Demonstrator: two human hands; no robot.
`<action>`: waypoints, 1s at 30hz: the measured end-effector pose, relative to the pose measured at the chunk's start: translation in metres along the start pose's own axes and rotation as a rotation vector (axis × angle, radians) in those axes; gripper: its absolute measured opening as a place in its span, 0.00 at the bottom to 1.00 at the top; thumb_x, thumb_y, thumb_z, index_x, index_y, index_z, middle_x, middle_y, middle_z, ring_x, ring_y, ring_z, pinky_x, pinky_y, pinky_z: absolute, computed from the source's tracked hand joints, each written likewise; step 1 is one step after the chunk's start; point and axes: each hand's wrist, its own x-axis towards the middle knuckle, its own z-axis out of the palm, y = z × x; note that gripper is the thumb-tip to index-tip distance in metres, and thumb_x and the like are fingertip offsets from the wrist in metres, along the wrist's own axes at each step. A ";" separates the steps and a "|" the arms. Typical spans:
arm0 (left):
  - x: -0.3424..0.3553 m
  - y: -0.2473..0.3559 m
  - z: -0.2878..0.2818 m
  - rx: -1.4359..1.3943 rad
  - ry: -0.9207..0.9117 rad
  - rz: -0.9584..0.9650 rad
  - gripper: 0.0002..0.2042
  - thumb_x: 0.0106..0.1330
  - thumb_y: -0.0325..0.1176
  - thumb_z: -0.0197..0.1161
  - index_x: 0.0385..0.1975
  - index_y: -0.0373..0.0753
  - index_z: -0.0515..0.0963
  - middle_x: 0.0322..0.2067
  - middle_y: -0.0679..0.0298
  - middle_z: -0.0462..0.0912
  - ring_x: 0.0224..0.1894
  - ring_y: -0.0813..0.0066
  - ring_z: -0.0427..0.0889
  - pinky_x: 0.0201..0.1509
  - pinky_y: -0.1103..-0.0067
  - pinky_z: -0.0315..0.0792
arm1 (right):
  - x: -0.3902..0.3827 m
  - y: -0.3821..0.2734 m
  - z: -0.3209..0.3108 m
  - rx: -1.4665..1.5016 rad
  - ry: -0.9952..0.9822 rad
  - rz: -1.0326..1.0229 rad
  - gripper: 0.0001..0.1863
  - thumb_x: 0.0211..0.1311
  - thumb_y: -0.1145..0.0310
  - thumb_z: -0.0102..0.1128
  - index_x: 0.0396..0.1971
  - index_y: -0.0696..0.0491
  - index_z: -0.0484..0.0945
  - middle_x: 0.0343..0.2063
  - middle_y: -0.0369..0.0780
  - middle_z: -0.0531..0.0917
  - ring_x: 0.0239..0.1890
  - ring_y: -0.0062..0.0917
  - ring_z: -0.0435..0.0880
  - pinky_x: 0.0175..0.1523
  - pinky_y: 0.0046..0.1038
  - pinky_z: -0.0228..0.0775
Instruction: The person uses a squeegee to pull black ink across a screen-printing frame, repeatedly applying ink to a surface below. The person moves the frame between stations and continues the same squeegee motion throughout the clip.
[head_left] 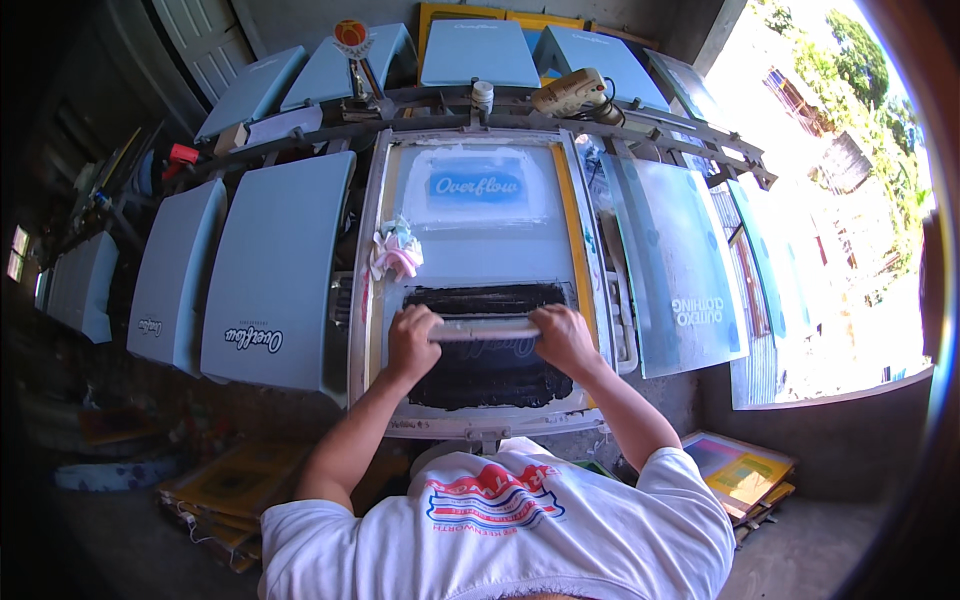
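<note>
Both my hands grip a squeegee (486, 330) by its pale handle, held level across a framed printing screen (480, 262). My left hand (412, 340) is closed round its left end, and my right hand (563, 338) round its right end. Black ink (490, 385) covers the mesh below the squeegee, with faint lettering in it. A further dark ink band (487, 298) lies just above. Whether the blade touches the mesh is hidden. A crumpled pink and white rag (398, 254) rests at the screen's left side. Blue lettering (478, 187) shows near the far end.
Pale blue printing boards flank the screen, such as a lettered one (275, 270) at left and another (680, 270) at right. A heat gun (570, 93) and a white jar (482, 97) sit on the far metal rail. Stacked screens (738, 470) stand low at right.
</note>
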 end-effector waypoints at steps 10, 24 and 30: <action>-0.032 -0.021 0.028 0.053 0.069 0.048 0.10 0.39 0.19 0.60 0.23 0.39 0.76 0.24 0.59 0.74 0.30 0.53 0.76 0.36 0.62 0.66 | -0.011 0.008 0.033 -0.054 -0.007 0.005 0.08 0.41 0.75 0.67 0.25 0.56 0.79 0.31 0.45 0.85 0.41 0.41 0.86 0.47 0.41 0.80; 0.025 -0.042 0.035 0.060 0.145 0.028 0.11 0.39 0.17 0.60 0.24 0.39 0.77 0.24 0.59 0.77 0.32 0.53 0.78 0.39 0.62 0.69 | 0.047 0.024 0.022 -0.054 0.050 0.021 0.06 0.43 0.80 0.61 0.26 0.58 0.80 0.28 0.48 0.84 0.37 0.46 0.86 0.44 0.45 0.79; -0.028 -0.021 0.026 0.033 0.094 0.066 0.14 0.37 0.16 0.58 0.26 0.39 0.76 0.24 0.57 0.75 0.30 0.51 0.76 0.34 0.61 0.67 | -0.007 0.009 0.034 -0.070 0.012 -0.008 0.07 0.41 0.77 0.63 0.25 0.55 0.79 0.29 0.42 0.82 0.38 0.40 0.85 0.45 0.41 0.79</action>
